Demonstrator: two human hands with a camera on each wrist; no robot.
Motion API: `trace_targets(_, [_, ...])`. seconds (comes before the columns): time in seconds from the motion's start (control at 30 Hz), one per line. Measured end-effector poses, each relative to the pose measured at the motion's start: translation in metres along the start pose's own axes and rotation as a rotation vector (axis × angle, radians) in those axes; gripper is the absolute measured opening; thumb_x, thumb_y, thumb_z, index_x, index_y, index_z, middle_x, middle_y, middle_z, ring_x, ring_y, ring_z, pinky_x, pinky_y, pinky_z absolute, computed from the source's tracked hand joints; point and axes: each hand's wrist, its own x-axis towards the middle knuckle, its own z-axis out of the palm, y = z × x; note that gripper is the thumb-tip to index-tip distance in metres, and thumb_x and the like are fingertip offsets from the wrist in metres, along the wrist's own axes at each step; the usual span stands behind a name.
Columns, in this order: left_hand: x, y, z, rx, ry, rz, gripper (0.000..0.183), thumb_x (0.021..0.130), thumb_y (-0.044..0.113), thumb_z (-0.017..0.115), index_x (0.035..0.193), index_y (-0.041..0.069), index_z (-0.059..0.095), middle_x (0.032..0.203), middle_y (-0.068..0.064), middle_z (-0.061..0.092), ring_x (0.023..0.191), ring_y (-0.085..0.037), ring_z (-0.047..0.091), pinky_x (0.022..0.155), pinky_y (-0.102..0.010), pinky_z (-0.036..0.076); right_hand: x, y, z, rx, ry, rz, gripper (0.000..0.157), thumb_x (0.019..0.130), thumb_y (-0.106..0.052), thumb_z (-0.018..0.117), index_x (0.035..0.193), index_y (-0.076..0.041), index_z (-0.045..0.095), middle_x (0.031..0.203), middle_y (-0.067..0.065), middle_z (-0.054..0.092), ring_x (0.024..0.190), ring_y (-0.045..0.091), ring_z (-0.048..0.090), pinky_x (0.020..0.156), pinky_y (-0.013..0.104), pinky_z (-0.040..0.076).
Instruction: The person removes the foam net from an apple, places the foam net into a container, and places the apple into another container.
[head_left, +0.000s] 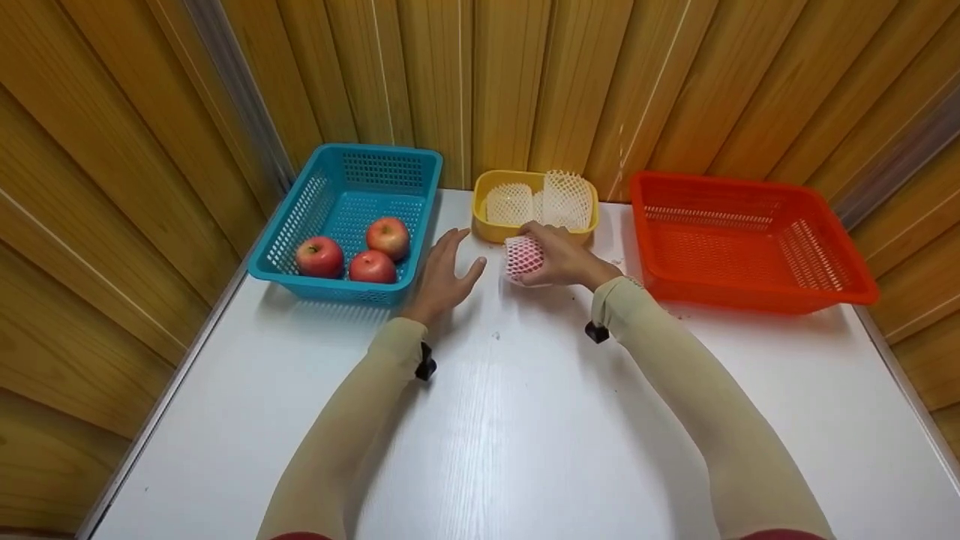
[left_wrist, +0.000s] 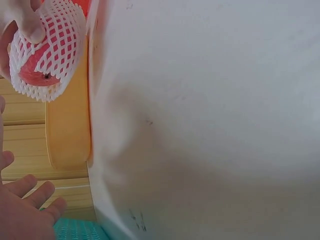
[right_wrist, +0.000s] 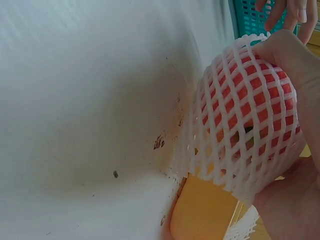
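My right hand (head_left: 559,256) grips an apple in a white foam net (head_left: 523,257), held over the table just in front of the yellow basket. Seen from the right wrist, the netted apple (right_wrist: 245,120) has red skin showing through the mesh, and thumb and fingers curl round it. To its left, my left hand (head_left: 448,274) is apart from the apple, fingers extended and thumb spread, holding nothing. In the left wrist view its fingers (left_wrist: 40,195) are straight. Behind the hands, the yellow basket (head_left: 491,231) contains white foam nets (head_left: 566,199).
A blue basket (head_left: 281,279) with three red apples (head_left: 373,266) stands at the left, close beside my left hand. On the right is a red basket (head_left: 750,289) with nothing visible in it. Wood-patterned walls (head_left: 510,82) enclose the white table (head_left: 480,435) at back and sides.
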Motion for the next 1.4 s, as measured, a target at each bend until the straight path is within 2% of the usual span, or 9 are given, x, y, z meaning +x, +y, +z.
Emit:
trace_targets(0.2, [-0.001, -0.002, 0.001, 0.002, -0.002, -0.008, 0.066, 0.102, 0.042, 0.061, 0.157, 0.015, 0.039, 0.166, -0.012, 0.031, 0.153, -0.028, 0.027, 0.124, -0.048, 0.023, 0.004, 0.000, 0.008, 0.002, -0.008, -0.024, 0.080, 0.077, -0.032, 0.091, 0.142, -0.018, 0.046, 0.134, 0.008, 0.057, 0.120, 0.025, 0.053, 0.109, 0.046, 0.043])
trace_targets(0.53, [-0.003, -0.002, -0.001, -0.007, -0.013, -0.006, 0.068, 0.101, 0.044, 0.061, 0.158, 0.015, 0.038, 0.166, -0.013, 0.030, 0.153, -0.028, 0.027, 0.124, -0.048, 0.024, 0.008, 0.000, 0.018, 0.001, -0.012, -0.066, 0.083, 0.076, -0.031, 0.091, 0.144, -0.011, 0.046, 0.135, 0.010, 0.057, 0.122, 0.028, 0.053, 0.111, 0.049, 0.041])
trace_targets(0.77, [-0.003, -0.003, 0.000, -0.004, -0.016, -0.013, 0.068, 0.102, 0.044, 0.060, 0.159, 0.015, 0.038, 0.167, -0.012, 0.029, 0.153, -0.028, 0.026, 0.124, -0.047, 0.024, 0.010, 0.002, 0.022, 0.009, -0.018, -0.066, 0.085, 0.076, -0.030, 0.092, 0.145, -0.009, 0.046, 0.134, 0.011, 0.058, 0.120, 0.028, 0.054, 0.110, 0.049, 0.042])
trace_targets(1.17, [-0.004, -0.003, 0.000, -0.014, -0.022, -0.043, 0.067, 0.102, 0.045, 0.059, 0.159, 0.018, 0.037, 0.167, -0.009, 0.029, 0.154, -0.027, 0.025, 0.124, -0.047, 0.023, 0.011, 0.000, 0.020, 0.009, -0.032, -0.043, 0.080, 0.076, -0.035, 0.093, 0.140, -0.011, 0.051, 0.129, 0.007, 0.059, 0.117, 0.026, 0.055, 0.108, 0.047, 0.043])
trace_targets(1.4, [-0.001, -0.007, -0.001, -0.035, -0.009, 0.042, 0.061, 0.104, 0.035, 0.058, 0.156, 0.008, 0.040, 0.161, -0.012, 0.040, 0.150, -0.028, 0.034, 0.124, -0.044, 0.026, 0.011, -0.001, 0.020, 0.024, -0.030, -0.081, 0.075, 0.078, -0.032, 0.092, 0.138, -0.009, 0.053, 0.127, 0.008, 0.060, 0.116, 0.027, 0.055, 0.109, 0.047, 0.042])
